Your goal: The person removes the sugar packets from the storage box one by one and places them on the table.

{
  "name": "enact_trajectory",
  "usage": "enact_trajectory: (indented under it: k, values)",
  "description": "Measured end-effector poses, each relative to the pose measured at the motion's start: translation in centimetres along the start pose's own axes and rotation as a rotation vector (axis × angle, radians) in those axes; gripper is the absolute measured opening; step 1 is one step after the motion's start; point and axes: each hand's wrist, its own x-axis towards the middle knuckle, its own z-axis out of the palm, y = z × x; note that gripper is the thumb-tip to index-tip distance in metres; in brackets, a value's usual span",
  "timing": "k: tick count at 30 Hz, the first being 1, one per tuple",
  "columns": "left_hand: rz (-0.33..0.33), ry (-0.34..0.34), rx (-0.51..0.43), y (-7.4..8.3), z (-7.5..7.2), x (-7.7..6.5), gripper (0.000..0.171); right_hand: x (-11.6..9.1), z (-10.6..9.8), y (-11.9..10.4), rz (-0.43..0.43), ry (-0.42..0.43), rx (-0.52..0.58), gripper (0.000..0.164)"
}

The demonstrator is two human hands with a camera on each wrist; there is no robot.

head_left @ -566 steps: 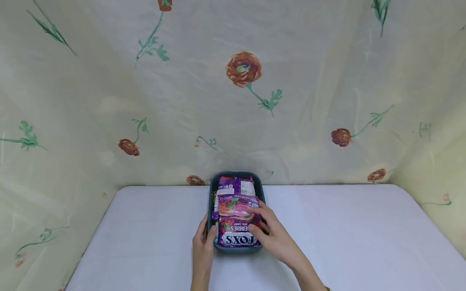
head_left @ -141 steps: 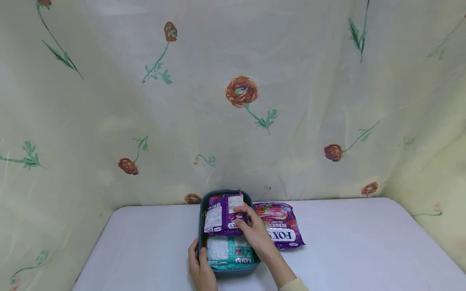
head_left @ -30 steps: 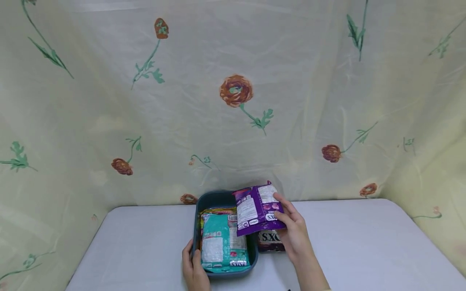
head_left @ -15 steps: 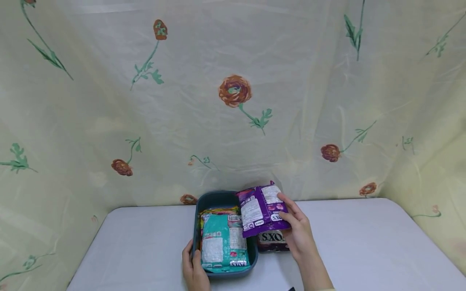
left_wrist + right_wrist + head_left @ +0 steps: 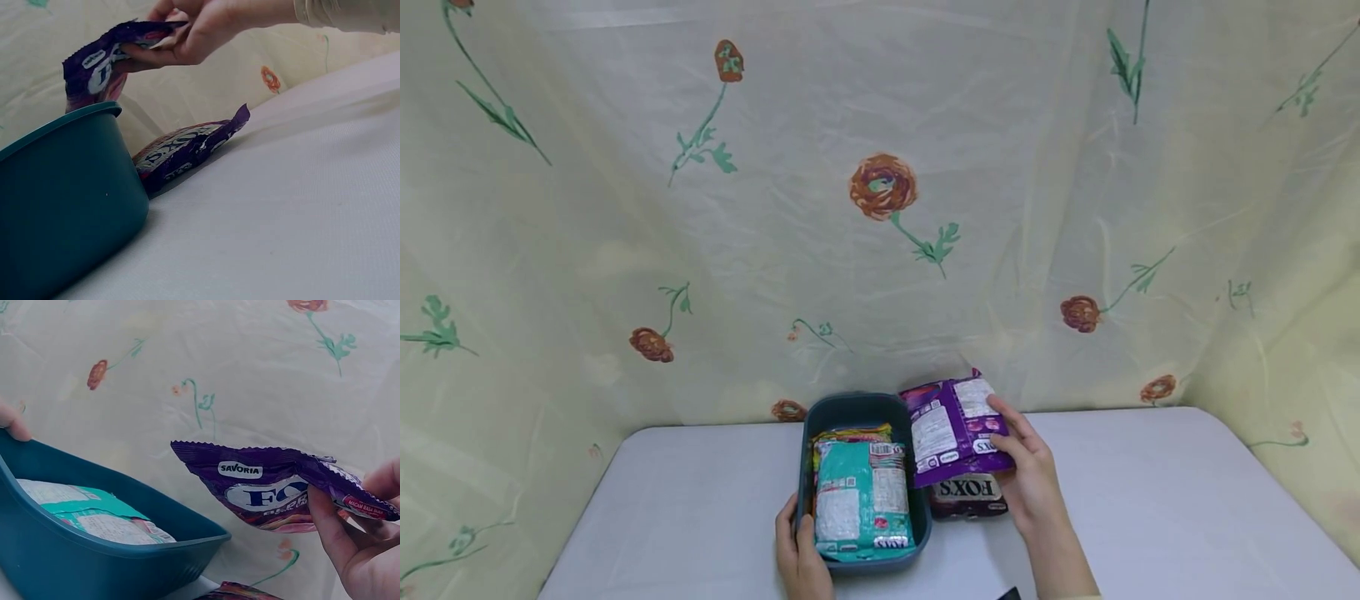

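Observation:
My left hand [image 5: 803, 557] grips the left rim of a dark teal plastic tub [image 5: 850, 408], its thumb over the edge. In the tub lies a turquoise Fox's candy bag [image 5: 842, 500], overlapping a yellow-edged packet [image 5: 857, 433]. To the right of the tub, my right hand [image 5: 1032, 471] pinches a purple Fox's candy bag [image 5: 943, 433] by its side. The right wrist view shows this bag [image 5: 262, 481] raised higher than the tub's near corner. Below it, another purple Fox's candy bag [image 5: 967, 497] lies flat on the table, partly covered in the head view.
The white table [image 5: 700, 517] backs onto a cream curtain [image 5: 985, 167] printed with flowers. A small black item [image 5: 1011, 594] shows at the bottom edge of the head view. The tub stands near the table's back edge.
Earlier, one purple bag lay on top in the tub, then was lifted out. Over the last second it has moved right, uncovering more of the tub's rim. The left hand has stayed put.

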Motion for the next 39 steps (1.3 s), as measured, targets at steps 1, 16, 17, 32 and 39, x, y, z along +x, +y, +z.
enact_trajectory:
  k: [1,16,17,32,39]
  values:
    - [-0.002,0.0,0.0,0.0,0.0,0.0,0.04,0.0,-0.1,-0.1,0.003,0.005,-0.001,0.052]
    - [0.009,0.003,-0.008,-0.1,0.1,0.1,0.039,0.0,-1.9,-0.5,-0.021,0.038,0.009,0.052]
    - [0.008,0.003,-0.009,-0.1,0.1,0.1,0.039,0.0,-2.0,-0.5,-0.026,0.04,0.011,0.052]
    - [0.019,0.006,-0.017,-0.2,0.1,0.1,0.039,0.3,-3.5,-0.3,-0.022,0.063,0.024,0.05]
    - [0.012,0.005,-0.02,-0.2,0.1,0.1,0.039,0.2,-4.4,-0.6,-0.022,0.088,0.081,0.05]
